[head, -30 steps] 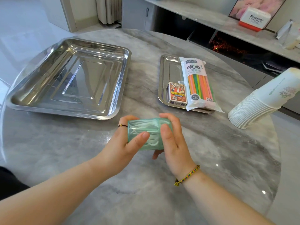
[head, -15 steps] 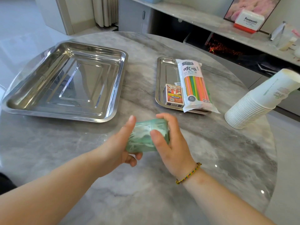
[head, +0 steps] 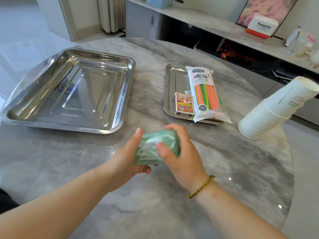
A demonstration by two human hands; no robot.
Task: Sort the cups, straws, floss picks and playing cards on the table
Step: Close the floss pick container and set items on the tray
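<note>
A translucent green box of floss picks (head: 150,149) hangs just above the marble table, between both hands. My right hand (head: 183,152) grips it from the right, thumb across its front and fingers over its top. My left hand (head: 127,159) presses its left end with straight fingers, lower fingers curled beneath. Farther back, the small steel tray (head: 170,94) carries a red box of playing cards (head: 183,104) and a bag of coloured straws (head: 206,94). A stack of white paper cups (head: 272,109) lies on its side at the table's right edge.
A large steel tray (head: 124,100) with nothing in it sits at the back left. The round table's rim (head: 290,169) curves close on the right. Behind the table runs a low shelf with a white and red Panasonic box (head: 262,26).
My left hand let go of its grip on the box and now lies flat against its left end. The box tilted a little in my right hand.
</note>
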